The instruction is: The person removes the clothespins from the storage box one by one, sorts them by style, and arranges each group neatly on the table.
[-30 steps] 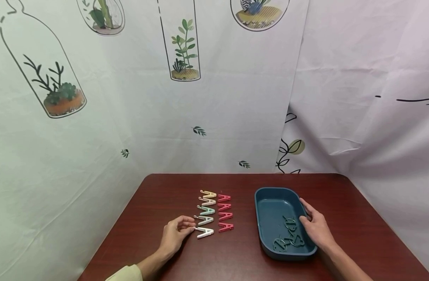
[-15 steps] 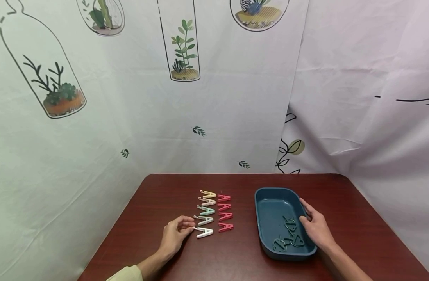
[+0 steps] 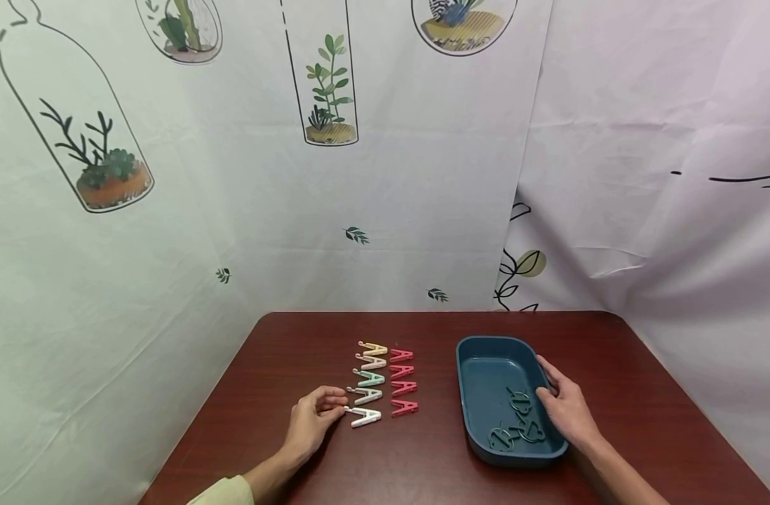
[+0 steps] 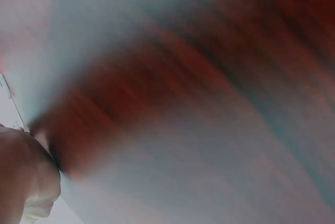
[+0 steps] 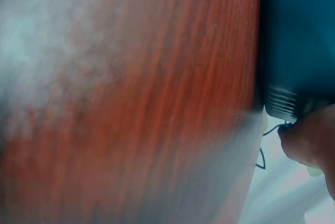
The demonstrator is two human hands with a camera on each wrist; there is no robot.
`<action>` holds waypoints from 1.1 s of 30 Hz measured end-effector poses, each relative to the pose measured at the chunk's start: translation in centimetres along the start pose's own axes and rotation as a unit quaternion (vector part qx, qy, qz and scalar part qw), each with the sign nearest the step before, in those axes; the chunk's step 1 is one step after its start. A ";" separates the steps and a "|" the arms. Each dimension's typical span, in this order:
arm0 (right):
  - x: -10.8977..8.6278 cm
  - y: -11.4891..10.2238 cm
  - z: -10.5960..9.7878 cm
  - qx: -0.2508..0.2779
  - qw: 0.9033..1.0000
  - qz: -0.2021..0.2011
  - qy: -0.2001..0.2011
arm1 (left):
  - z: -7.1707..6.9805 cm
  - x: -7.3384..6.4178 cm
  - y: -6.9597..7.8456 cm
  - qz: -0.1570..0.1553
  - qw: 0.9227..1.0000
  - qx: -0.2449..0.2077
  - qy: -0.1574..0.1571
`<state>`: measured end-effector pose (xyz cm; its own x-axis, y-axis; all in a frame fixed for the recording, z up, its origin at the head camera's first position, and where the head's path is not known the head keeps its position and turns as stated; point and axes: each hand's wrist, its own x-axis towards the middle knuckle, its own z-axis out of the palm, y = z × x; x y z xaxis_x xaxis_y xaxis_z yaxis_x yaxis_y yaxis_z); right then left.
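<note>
In the head view, my left hand [image 3: 309, 423] pinches the hooked end of a white clothespin [image 3: 366, 419], the nearest of a column of pale clothespins lying on the table. Above it lie a pale grey-green clothespin [image 3: 367, 396], a mint one [image 3: 369, 379], a cream one [image 3: 372, 362] and a yellow one [image 3: 375, 349]. My right hand [image 3: 568, 409] grips the right side of a blue plastic bin [image 3: 462, 393], thumb over the rim. The right wrist view shows the bin's outer wall [image 5: 303, 35] beside a fingertip. Inside lie several dark green ring-shaped pieces [image 3: 520, 402].
A second column, of red clothespins [image 3: 404, 388], runs between the pale ones and the bin. Everything stands on a dark red-brown wooden table [image 3: 423, 463]. Behind it hangs a white cloth [image 3: 385, 196] with plant drawings.
Almost nothing has moved. Both hands keep their places, the left still at the white clothespin and the right at the bin; the whole head view shifts very slightly left.
</note>
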<state>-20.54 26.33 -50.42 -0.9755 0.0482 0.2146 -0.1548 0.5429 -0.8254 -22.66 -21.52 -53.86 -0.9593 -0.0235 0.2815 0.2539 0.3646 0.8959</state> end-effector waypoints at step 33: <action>0.1 0.2 0.1 0.013 1.000 0.008 -0.009 | 8.4 8.2 10.6 0.044 0.990 -0.105 0.080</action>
<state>-20.68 26.32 -50.60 -0.9804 0.0418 0.1925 -0.1433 0.5194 -0.8424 -28.89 -10.05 -44.88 -0.9043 -0.1538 0.3983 0.3726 0.1714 0.9120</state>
